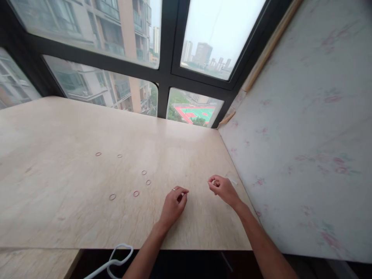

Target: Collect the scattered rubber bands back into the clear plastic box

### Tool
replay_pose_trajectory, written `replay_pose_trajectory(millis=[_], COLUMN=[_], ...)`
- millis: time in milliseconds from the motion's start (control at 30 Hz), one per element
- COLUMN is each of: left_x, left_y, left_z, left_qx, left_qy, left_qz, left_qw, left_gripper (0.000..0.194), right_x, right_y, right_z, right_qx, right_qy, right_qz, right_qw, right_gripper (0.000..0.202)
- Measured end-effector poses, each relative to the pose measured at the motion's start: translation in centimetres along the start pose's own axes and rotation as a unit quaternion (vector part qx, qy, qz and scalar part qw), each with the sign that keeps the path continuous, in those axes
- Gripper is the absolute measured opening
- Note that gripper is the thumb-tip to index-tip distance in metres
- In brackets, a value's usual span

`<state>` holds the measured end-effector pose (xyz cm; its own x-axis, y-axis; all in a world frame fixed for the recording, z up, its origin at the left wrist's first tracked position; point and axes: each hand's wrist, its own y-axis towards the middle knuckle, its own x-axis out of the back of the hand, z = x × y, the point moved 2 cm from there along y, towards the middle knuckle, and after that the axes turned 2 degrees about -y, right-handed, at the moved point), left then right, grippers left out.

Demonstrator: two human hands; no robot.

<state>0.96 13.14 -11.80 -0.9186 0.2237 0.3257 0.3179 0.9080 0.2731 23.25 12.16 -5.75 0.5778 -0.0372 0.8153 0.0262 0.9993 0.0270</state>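
Observation:
Thin round bands lie spread over the beige marble-patterned sill, left of my hands: a reddish band (98, 154), a thin pale band (119, 156), a grey band (112, 197), another reddish band (136, 193) and two thin purplish ones, the upper band (144, 173) and the lower band (148, 182). My left hand (173, 205), wearing a ring, is closed in a pinch low over the sill, nearest the bands. Apart from it, my right hand (225, 190) also pinches thumb against forefinger, near the wall. Whatever either pinch holds is too small to make out.
A clear plastic piece (233, 180), perhaps a bag, lies behind my right hand against the flowered wall (305, 155). Dark window frames (167, 77) border the far side of the sill (72, 128). A white cable (116, 262) loops below the front edge.

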Motion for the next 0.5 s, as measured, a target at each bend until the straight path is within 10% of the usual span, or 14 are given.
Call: replay_pose_trajectory(millis=[233, 500], left_x=[0.3, 0.6], left_y=[0.3, 0.3], left_z=[-0.3, -0.6], left_qx=[-0.001, 0.013], left_qy=[0.011, 0.010], left_qz=[-0.006, -0.017], left_qw=[1.000, 1.000], left_gripper=[0.020, 0.018], right_x=[4.6, 5.6], right_y=[-6.4, -8.0], right_z=[-7.0, -9.0], right_qx=[-0.108, -0.130], right_qy=[-0.010, -0.013], right_qz=[-0.110, -0.130], right_qw=[0.988, 0.983], right_gripper=[0.029, 0.036])
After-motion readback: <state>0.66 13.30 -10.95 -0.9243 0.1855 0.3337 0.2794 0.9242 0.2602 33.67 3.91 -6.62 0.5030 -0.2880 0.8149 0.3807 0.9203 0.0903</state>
